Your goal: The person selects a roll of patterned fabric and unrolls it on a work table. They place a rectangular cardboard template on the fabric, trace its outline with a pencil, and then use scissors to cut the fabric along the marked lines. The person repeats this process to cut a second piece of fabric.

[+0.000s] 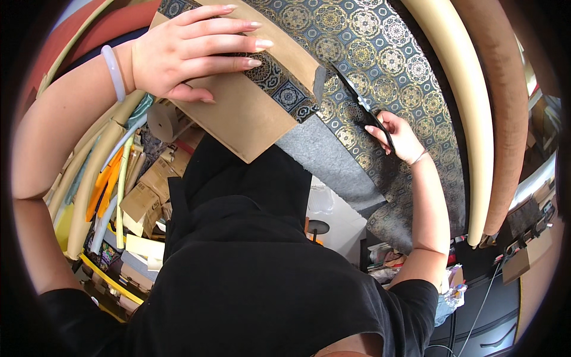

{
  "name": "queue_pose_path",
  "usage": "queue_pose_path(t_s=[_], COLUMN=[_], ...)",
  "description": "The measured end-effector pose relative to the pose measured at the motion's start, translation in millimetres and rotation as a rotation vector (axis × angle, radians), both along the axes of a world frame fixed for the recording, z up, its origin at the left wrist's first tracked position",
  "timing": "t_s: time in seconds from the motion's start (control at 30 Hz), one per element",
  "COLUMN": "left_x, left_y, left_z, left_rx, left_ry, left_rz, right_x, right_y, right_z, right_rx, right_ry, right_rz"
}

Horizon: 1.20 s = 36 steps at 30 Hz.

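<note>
My left hand (205,50) lies flat with fingers spread over a tan board (238,116) and a dark patterned strip of fabric (282,86). A second tan board piece (291,44) lies just above that strip, its end showing a grey edge. My right hand (395,135) grips black-handled scissors (363,102), blades pointing up and left over the large blue-and-gold patterned fabric (410,77). The blades look nearly closed. The fabric's grey backing (327,152) shows where it hangs over the near edge, below the board.
A cream roll (470,107) and a brown roll (505,107) stretch along the right side. Several rolls of material (89,184) and cardboard boxes (146,193) crowd the lower left. Red material (77,47) lies at upper left. A dark cabinet (485,315) stands at lower right.
</note>
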<state>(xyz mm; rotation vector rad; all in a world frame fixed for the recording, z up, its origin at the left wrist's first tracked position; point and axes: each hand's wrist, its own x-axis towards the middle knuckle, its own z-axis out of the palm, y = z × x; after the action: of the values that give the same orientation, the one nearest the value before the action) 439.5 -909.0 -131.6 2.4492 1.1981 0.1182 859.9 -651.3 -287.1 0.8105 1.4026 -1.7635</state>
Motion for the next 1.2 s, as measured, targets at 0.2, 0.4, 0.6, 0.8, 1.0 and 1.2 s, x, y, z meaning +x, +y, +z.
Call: queue_pose_path(t_s=[0.2, 0.4, 0.6, 0.8, 1.0, 1.2], left_x=[-1, 5, 9, 9, 8, 6], left_y=[2, 3, 6, 4, 1, 3], left_z=[2, 4, 12, 10, 0, 5], left_rx=[-0.007, -0.063, -0.093, -0.098, -0.039, -0.027], left_ry=[-0.006, -0.029, -0.081, -0.100, -0.169, -0.024], left_rz=[-0.003, 0.049, 0.105, 0.115, 0.106, 0.040], right_x=[5, -4, -19, -40, -55, -71], right_y=[-10, -14, -14, -17, -18, -19], right_z=[-9, -10, -15, -9, -9, -13], right_rx=[0.014, 0.017, 0.028, 0.050, 0.026, 0.019], right_ry=[0.014, 0.017, 0.036, 0.040, 0.046, 0.074], right_rz=[-0.036, -0.029, -0.027, 0.003, 0.004, 0.020])
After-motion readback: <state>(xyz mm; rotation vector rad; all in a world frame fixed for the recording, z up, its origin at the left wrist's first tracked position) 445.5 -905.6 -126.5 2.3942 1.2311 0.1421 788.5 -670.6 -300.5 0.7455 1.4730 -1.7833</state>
